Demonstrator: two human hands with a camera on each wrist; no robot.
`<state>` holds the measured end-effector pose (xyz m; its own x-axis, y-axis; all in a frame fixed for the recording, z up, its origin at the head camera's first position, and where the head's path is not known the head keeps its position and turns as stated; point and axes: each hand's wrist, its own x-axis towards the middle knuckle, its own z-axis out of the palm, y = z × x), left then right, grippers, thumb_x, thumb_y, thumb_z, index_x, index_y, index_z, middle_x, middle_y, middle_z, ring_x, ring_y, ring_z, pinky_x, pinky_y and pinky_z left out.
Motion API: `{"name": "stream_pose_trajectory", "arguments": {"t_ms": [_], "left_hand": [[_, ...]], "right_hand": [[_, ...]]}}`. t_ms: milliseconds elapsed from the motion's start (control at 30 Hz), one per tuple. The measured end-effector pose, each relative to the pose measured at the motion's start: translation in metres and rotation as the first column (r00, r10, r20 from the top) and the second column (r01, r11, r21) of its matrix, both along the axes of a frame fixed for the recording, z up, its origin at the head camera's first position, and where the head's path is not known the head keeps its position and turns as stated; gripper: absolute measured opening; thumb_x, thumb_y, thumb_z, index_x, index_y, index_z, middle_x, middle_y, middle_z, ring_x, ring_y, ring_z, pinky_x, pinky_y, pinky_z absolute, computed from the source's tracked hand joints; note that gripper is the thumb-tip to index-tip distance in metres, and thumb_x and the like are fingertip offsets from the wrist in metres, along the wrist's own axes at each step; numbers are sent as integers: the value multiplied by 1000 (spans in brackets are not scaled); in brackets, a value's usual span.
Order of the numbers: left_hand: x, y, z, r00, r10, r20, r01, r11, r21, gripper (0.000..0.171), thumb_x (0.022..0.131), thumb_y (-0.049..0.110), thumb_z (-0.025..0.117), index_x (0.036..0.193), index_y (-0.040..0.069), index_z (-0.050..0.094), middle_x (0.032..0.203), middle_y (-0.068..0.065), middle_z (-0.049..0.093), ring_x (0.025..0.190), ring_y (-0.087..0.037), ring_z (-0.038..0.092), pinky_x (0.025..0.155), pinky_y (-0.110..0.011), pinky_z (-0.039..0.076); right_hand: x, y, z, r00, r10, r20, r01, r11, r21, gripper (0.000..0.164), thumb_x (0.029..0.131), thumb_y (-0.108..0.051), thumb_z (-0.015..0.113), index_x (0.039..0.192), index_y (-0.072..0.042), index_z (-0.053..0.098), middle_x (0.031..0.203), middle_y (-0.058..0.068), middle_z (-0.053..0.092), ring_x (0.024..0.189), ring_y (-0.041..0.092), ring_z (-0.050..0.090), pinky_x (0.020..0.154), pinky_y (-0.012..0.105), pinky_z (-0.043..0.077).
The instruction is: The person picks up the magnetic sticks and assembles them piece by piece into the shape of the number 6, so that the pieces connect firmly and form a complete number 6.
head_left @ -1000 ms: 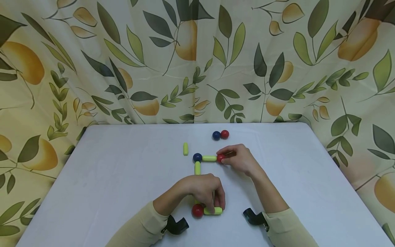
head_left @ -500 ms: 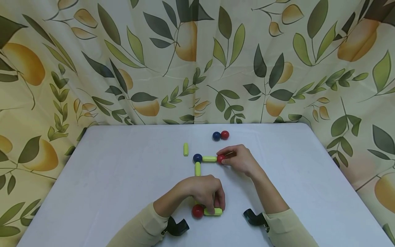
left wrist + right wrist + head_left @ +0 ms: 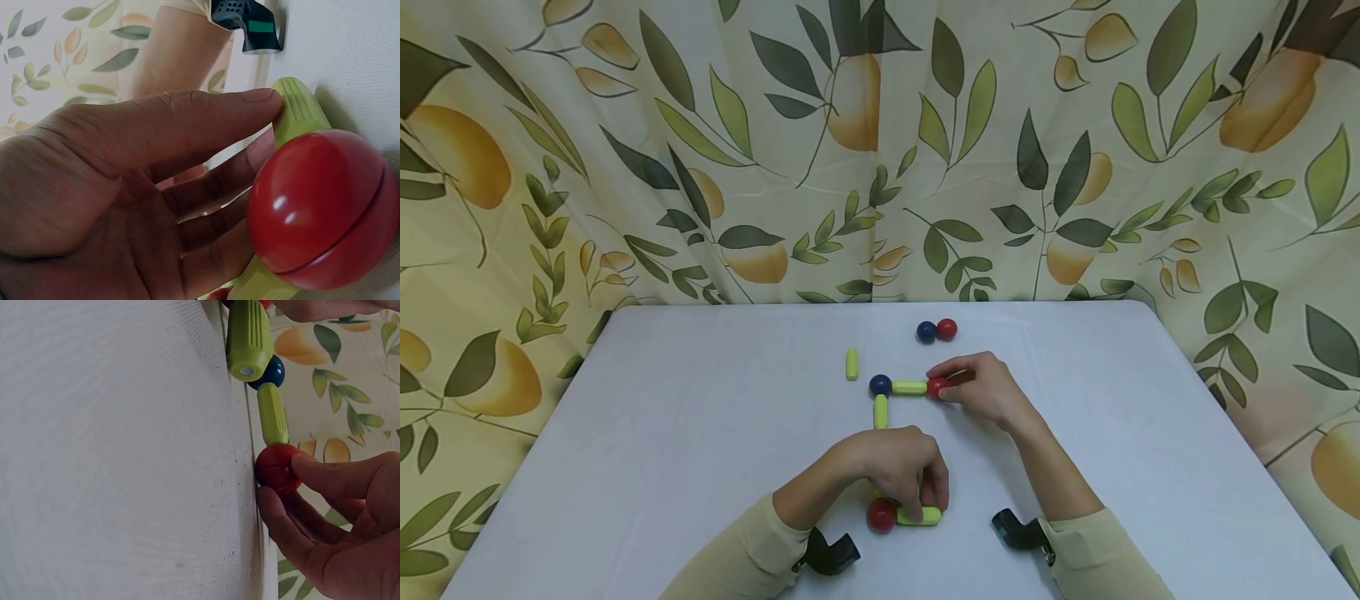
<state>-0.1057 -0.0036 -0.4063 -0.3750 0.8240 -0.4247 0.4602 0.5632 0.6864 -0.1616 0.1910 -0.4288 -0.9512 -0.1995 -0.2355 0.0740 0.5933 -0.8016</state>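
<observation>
My left hand (image 3: 898,462) pinches a yellow-green grooved rod (image 3: 928,516) whose left end meets a red ball (image 3: 882,515). In the left wrist view, the thumb lies on that rod beside the large red ball (image 3: 322,209). With thumb and fingers, my right hand (image 3: 985,387) grips another red ball (image 3: 936,387) at the end of a rod (image 3: 909,387). That rod's other end touches a blue ball (image 3: 880,384). From the blue ball a further rod (image 3: 881,410) runs toward me, partly hidden under my left hand. A round metal tip shows on a rod end (image 3: 247,370) in the right wrist view.
A loose rod (image 3: 852,364) lies on the white table (image 3: 715,400), behind and left of the joined pieces. Farther back, a blue ball (image 3: 927,332) and a red ball (image 3: 947,329) sit touching. A patterned curtain (image 3: 820,217) hangs behind the table.
</observation>
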Motion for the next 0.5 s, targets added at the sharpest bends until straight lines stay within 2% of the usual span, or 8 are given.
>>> {"name": "stream_pose_trajectory", "arguments": {"t_ms": [200,367,500], "left_hand": [[-1,0,-1,1000,-5,1,5,1000,-1,18,84,4,84,97,17,81,77,10,66,74,-2,58,69,-18,51],[-4,-3,-2,1000,-9,-2,9,999,36,20,86,7,85,104,14,81,81,10,70,75,-1,61,72,-17,51],[-11,-10,1,999,34,27,-36,995,93,20,87,7,83,106,12,80,84,8,71,75,-3,63,71,-18,53]], "right_hand": [[0,0,0,1000,-3,-3,3,1000,-4,26,91,-3,76,117,-8,79,114,13,77,105,26,69,82,29,50],[0,0,0,1000,-3,-4,3,1000,3,26,91,-3,76,117,-9,79,114,12,77,106,26,69,84,30,50],[0,0,-1,1000,3,-8,-3,1000,14,26,92,-4,76,117,-10,79,114,12,77,107,26,69,87,32,51]]}}
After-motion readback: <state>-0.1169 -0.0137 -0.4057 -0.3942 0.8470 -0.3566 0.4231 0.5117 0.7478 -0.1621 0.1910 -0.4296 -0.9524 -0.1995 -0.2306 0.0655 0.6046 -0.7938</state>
